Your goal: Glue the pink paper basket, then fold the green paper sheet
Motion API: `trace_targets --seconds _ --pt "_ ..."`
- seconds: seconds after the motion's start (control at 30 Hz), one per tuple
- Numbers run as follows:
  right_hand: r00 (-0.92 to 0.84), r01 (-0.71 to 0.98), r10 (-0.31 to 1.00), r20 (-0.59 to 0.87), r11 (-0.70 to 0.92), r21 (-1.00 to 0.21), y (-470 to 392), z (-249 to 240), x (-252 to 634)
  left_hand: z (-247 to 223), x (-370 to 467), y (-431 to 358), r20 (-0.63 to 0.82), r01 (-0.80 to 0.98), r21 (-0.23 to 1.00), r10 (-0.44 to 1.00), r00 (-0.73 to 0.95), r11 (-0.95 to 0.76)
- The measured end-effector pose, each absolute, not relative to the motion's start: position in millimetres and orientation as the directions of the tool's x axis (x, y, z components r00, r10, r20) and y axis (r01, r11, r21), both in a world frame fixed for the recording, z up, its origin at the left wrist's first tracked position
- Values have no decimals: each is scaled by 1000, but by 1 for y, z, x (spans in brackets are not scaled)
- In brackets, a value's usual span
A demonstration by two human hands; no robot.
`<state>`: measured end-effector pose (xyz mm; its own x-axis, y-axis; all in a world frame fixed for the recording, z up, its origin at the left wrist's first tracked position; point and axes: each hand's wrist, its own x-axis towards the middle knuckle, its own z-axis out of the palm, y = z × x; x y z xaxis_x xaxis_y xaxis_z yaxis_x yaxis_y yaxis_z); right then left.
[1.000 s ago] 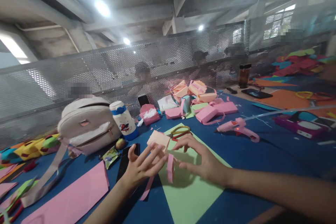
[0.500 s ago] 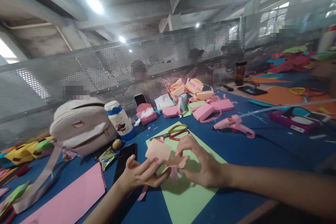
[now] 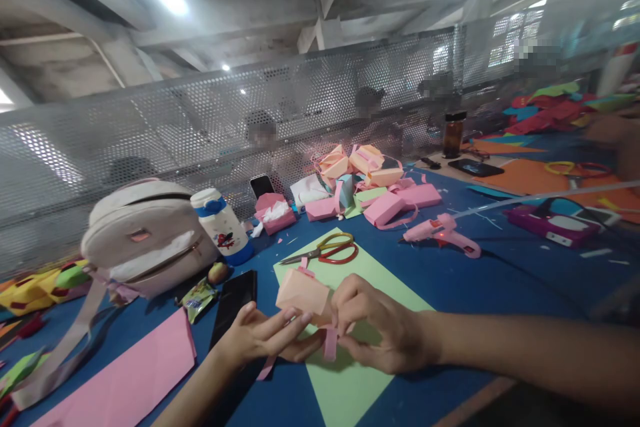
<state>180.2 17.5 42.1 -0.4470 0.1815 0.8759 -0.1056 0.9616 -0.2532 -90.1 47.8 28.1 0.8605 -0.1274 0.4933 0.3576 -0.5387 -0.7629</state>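
Observation:
A small peach paper box [image 3: 303,293] with pink paper strips is held up between my two hands. My left hand [image 3: 273,333] supports it from the left and below, fingers curled against its side. My right hand [image 3: 375,323] pinches the box's right end, thumb and fingertips close together beside the dangling pink strip [image 3: 331,343]. Beneath them a light green paper sheet [image 3: 350,387] lies on the blue table. Scissors [image 3: 323,252] with yellow and red handles rest on the sheet, just beyond the box.
A pink glue gun [image 3: 443,235] lies to the right, its light lit. On the left are a backpack [image 3: 150,233], a bottle [image 3: 220,223], a black phone [image 3: 234,303] and folded pink paper [image 3: 125,373]. Paper boxes [image 3: 373,167] are heaped toward the mesh partition [image 3: 310,100].
My right hand's thumb and fingers have closed onto the box's right end, where they were apart before. The box has turned slightly, and the view has shifted a little.

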Motion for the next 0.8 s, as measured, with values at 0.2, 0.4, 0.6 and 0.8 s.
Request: trace_targets --seconds 0.2,0.4,0.6,0.8 --pt "-464 -104 201 863 955 -279 19 40 180 25 -91 47 506 371 -754 -120 854 -541" --pt "-456 -124 212 864 947 -297 19 41 178 27 -91 46 491 362 -764 -116 864 -534" --pt "-461 -136 203 864 946 -295 19 41 177 31 -87 44 471 352 -777 -112 875 -522" --pt "-454 -119 212 865 948 -295 19 43 178 38 -84 41 461 346 -786 -113 880 -513"
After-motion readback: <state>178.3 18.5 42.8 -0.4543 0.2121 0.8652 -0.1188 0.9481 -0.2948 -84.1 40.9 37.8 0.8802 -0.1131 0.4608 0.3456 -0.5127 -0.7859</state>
